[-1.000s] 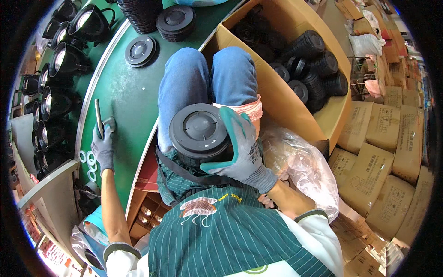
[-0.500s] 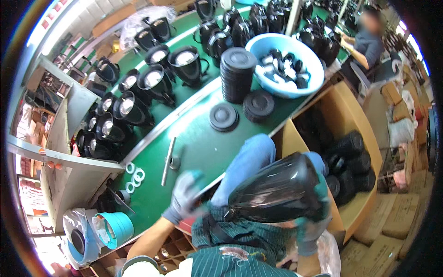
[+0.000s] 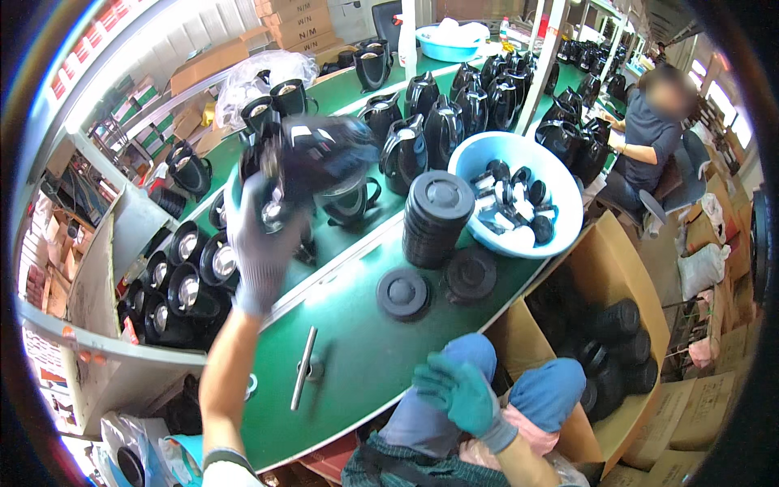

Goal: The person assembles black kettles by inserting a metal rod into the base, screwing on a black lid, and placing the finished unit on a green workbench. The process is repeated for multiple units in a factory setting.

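Note:
My left hand (image 3: 266, 243), in a grey and green work glove, reaches out over the far side of the green table (image 3: 357, 357). It grips a glossy black jug (image 3: 331, 156), tilted and smeared by motion, above several other black jugs (image 3: 191, 294) with silvery insides. My right hand (image 3: 461, 394), in the same kind of glove, is over my lap with its fingers apart and nothing in them. Ahead of it on the table are a tall stack of round black lids (image 3: 438, 219) and two low piles of the same, one a black lid pile (image 3: 402, 294).
A light-blue basin (image 3: 568, 219) of small black and white parts stands right of the lids. An open carton (image 3: 637, 390) of black parts is at my right. A metal T-shaped tool (image 3: 304, 368) stands on the table. A person (image 3: 649, 138) sits farther right.
The black jug has gone from my lap at the right to the far left, now in my left hand. My right hand has let it go. The view has also shifted upward.

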Demonstrator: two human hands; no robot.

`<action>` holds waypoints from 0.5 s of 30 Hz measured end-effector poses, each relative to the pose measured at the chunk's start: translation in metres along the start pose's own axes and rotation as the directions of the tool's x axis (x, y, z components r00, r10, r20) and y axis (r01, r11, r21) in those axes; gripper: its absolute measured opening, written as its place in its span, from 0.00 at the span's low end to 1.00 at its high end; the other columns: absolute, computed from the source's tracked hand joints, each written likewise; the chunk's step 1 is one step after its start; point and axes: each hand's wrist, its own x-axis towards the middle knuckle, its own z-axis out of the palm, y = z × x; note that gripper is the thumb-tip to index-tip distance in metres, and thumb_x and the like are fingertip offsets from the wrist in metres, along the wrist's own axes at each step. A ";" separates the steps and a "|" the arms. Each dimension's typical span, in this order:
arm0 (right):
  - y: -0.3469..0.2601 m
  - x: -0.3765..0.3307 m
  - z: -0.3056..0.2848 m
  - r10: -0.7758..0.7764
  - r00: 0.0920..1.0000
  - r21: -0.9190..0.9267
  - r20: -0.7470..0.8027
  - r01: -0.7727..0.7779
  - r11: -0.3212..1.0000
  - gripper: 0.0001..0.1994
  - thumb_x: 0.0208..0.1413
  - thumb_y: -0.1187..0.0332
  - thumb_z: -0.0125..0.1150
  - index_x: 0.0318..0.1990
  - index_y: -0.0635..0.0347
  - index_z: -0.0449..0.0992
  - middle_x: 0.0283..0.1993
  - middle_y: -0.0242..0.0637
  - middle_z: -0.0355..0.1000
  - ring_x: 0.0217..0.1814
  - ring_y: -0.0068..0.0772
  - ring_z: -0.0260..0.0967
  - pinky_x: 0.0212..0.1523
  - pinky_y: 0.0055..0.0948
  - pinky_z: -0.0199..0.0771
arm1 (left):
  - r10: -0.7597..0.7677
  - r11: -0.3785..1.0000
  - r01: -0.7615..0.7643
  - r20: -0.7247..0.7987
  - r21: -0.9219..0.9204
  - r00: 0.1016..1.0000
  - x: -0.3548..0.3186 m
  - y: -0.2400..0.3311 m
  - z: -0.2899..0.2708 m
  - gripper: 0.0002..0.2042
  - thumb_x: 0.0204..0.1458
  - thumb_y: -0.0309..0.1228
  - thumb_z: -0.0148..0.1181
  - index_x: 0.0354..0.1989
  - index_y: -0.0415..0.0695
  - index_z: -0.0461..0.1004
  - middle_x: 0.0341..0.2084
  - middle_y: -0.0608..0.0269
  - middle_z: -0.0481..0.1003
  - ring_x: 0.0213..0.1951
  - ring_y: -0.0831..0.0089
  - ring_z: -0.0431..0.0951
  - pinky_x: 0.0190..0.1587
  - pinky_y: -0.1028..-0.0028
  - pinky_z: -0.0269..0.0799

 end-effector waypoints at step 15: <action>0.024 0.016 -0.043 -0.020 0.987 0.161 0.159 -0.006 0.987 0.40 0.70 0.41 0.44 0.75 0.68 0.56 0.73 0.52 0.63 0.74 0.54 0.62 0.77 0.53 0.51 | -0.407 0.880 0.133 0.577 0.457 0.708 0.129 -0.231 0.289 0.32 0.50 0.55 0.68 0.63 0.57 0.75 0.55 0.47 0.76 0.56 0.53 0.78 0.59 0.58 0.73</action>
